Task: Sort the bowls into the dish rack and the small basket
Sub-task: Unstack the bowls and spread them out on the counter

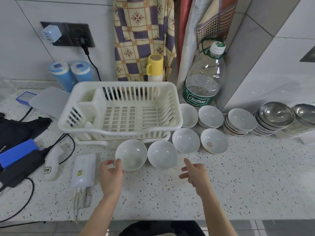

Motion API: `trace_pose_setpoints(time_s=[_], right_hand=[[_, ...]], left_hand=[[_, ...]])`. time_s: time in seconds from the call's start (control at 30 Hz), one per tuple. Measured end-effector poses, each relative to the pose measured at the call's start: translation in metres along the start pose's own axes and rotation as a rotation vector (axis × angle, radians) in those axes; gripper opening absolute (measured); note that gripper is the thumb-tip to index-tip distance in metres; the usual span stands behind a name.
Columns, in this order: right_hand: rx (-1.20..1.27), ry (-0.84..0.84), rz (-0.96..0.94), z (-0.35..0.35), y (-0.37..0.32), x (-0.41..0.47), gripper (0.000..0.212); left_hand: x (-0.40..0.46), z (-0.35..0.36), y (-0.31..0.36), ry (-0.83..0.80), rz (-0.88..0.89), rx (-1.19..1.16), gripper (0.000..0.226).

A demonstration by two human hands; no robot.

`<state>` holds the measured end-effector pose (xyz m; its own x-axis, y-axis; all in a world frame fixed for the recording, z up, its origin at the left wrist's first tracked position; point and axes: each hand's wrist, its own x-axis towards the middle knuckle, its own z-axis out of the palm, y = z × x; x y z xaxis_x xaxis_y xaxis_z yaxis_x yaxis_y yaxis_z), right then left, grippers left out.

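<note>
On the speckled bench [170, 193], the left hand [110, 176] pinches the rim of one white bowl [131, 155] at 6 o'clock of the white dish rack [119, 111], its fingers [118, 163] curled over the edge. The right hand [196, 172] hovers beside, fingers loosely spread, holding nothing. Three more single white bowls [162, 154] line up toward 3 o'clock, with two behind them. At 3 o'clock stand one white bowl stack [240, 121] and two steel bowl stacks [274, 118]
</note>
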<state>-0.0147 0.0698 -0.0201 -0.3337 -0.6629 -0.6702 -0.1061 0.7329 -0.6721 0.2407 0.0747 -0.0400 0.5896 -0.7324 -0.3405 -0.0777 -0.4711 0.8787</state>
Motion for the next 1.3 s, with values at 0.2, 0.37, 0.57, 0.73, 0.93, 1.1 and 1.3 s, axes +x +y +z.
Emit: trace_pose_setpoints(time_s=[0.2, 0.37, 0.57, 0.73, 0.93, 1.1, 1.3], right_hand=[[0.093, 0.069, -0.088, -0.072, -0.023, 0.011, 0.038], [0.114, 0.118, -0.151, -0.123, -0.042, 0.026, 0.037], [0.069, 0.142, -0.224, -0.161, -0.062, 0.059, 0.026], [-0.031, 0.084, -0.234, -0.158, -0.075, 0.089, 0.025], [-0.139, 0.107, -0.237, -0.149, -0.082, 0.121, 0.035], [-0.283, 0.216, -0.338, -0.144, -0.080, 0.134, 0.044], [-0.459, 0.198, -0.345, -0.137, -0.079, 0.141, 0.039]], left_hand=[[-0.044, 0.046, 0.030, -0.013, 0.149, -0.073, 0.019], [-0.079, 0.111, 0.052, -0.231, 0.234, 0.003, 0.047], [-0.089, 0.187, 0.075, -0.369, 0.289, 0.147, 0.033], [-0.074, 0.233, 0.099, -0.239, 0.079, 0.093, 0.017], [-0.052, 0.261, 0.109, -0.165, -0.234, -0.112, 0.012], [-0.029, 0.271, 0.101, -0.198, -0.313, -0.127, 0.023], [-0.021, 0.280, 0.093, -0.225, -0.289, -0.235, 0.049]])
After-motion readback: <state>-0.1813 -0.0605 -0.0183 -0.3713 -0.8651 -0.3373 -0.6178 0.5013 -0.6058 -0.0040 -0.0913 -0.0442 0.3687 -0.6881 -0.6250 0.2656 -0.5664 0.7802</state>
